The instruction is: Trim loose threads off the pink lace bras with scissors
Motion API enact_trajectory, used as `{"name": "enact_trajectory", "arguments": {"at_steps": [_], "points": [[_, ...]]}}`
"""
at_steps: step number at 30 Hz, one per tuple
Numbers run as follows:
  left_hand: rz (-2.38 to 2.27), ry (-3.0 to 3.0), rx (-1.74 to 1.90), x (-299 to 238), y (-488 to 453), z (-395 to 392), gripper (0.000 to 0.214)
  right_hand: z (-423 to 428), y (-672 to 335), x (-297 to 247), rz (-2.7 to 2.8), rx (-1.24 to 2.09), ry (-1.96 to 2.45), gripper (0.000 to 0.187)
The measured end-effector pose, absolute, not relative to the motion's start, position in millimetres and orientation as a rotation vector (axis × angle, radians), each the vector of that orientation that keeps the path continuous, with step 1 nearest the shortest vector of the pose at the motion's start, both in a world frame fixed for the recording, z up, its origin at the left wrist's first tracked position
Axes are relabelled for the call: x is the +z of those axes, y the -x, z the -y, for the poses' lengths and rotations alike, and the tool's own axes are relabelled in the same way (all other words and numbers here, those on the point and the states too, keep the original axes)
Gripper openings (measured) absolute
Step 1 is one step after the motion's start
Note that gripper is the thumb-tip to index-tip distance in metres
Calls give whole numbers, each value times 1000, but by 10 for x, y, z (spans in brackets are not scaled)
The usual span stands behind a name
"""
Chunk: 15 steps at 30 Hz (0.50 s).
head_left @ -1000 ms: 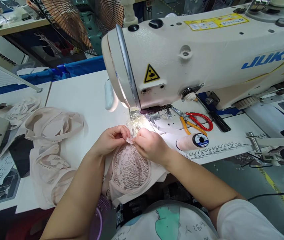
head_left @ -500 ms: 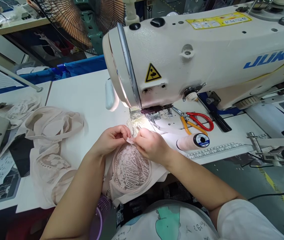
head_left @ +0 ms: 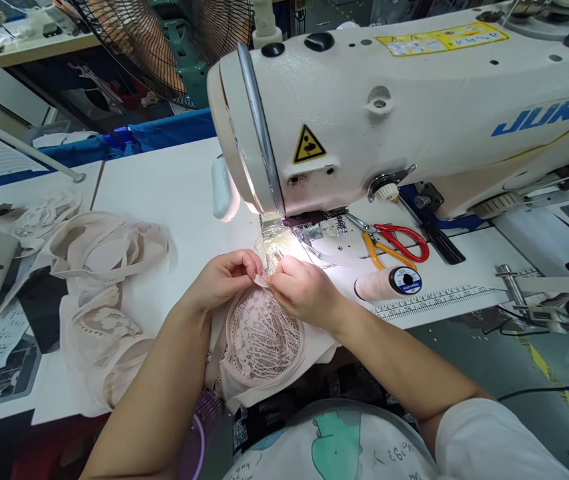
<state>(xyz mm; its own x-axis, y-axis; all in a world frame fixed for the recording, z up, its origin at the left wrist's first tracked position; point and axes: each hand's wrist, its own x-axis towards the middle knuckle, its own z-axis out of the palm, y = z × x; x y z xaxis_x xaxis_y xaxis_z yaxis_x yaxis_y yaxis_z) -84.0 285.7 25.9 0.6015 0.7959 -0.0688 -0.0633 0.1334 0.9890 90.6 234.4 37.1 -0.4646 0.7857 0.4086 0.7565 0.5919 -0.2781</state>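
A pale pink lace bra cup (head_left: pixel 261 337) lies on the white table in front of me, just short of the sewing machine's presser foot (head_left: pixel 300 233). My left hand (head_left: pixel 224 277) pinches the cup's top edge from the left. My right hand (head_left: pixel 300 288) pinches the same edge from the right, fingertips almost touching the left ones. Both hands are closed on the fabric, under the machine's bright lamp. The white Juki sewing machine (head_left: pixel 414 107) looms over them.
A heap of pink lace bras (head_left: pixel 99 293) lies at the left. Red and orange scissors (head_left: pixel 389 243) and a thread spool (head_left: pixel 389 283) lie to the right of my hands. A fan (head_left: pixel 159 40) stands behind the table. A ruler strip (head_left: pixel 439 297) runs along the table's edge.
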Motion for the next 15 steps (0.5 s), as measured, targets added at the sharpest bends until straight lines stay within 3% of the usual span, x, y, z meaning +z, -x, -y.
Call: {"name": "enact_trajectory", "arguments": {"at_steps": [9,15], "points": [[-756,-1275,672,270,825,-2844,15,-2351,-899,355,2339,150,1267,27],[-818,-1200,614,279,827,-2844,9,-2399,-946,400,2176,574,1206,22]]}}
